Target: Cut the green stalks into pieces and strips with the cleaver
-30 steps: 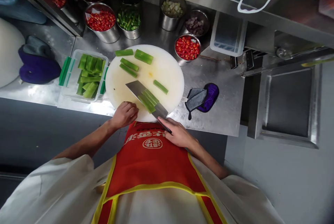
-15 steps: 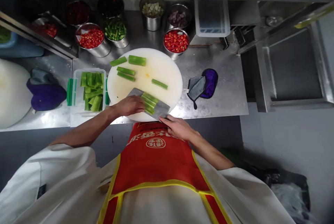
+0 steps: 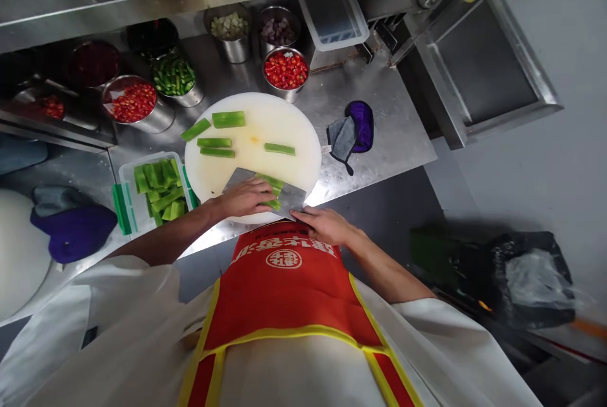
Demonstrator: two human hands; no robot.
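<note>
The cleaver [image 3: 293, 199] lies flat and low over the near part of the round white cutting board [image 3: 303, 122]. My right hand [image 3: 327, 225] is closed round its handle, index finger along the blade. Green vegetable strips [image 3: 270, 181] rest on the blade. My left hand [image 3: 249, 196] presses down over them with fingers together, partly covering them. Farther back on the board are several loose pieces, among them a wide green piece [image 3: 228, 119] and a thin green strip [image 3: 279, 149].
Left of the board stands a clear container [image 3: 130, 173] holding green pieces. Metal pots of chopped red chili [image 3: 286, 71], green chili [image 3: 174, 75] and other cut vegetables line the back. A purple and grey cloth [image 3: 360, 126] lies on the right; a steel shelf [image 3: 190, 6] overhangs the counter.
The camera view has tilted, so the counter now slants. My left hand has slid right along the blade and covers more of the strips. My right hand keeps its grip on the cleaver.
</note>
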